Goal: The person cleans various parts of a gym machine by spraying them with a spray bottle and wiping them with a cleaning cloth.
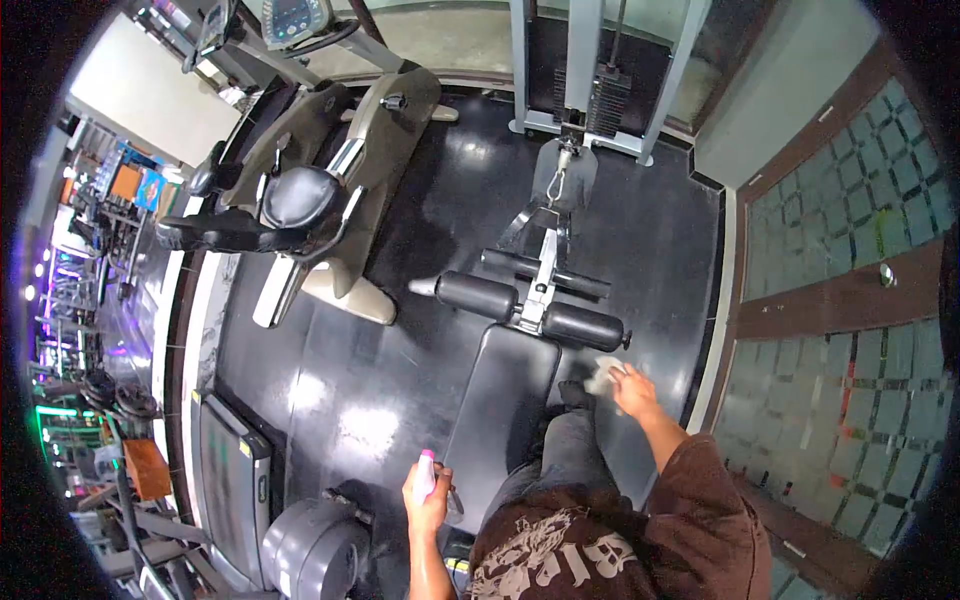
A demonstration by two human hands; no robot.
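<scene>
My left hand (425, 505) is closed around a small bottle (426, 468) with a pink top, held upright beside the long black bench pad (502, 400). My right hand (636, 392) grips a pale cloth (603, 376), which hangs from the fingers to the right of the bench. Just ahead of the cloth is a black foam roller (585, 326) at the bench's end; its twin roller (478, 295) sits on the left. Whether the cloth touches anything cannot be made out.
Ahead stands a cable machine frame (588, 90) with a weight stack. An exercise bike (340, 190) is at the left, near a treadmill-like deck (230, 480) and a round grey housing (318, 548). Brown-framed glass doors (840, 300) line the right. Black flooring (370, 430) surrounds the bench.
</scene>
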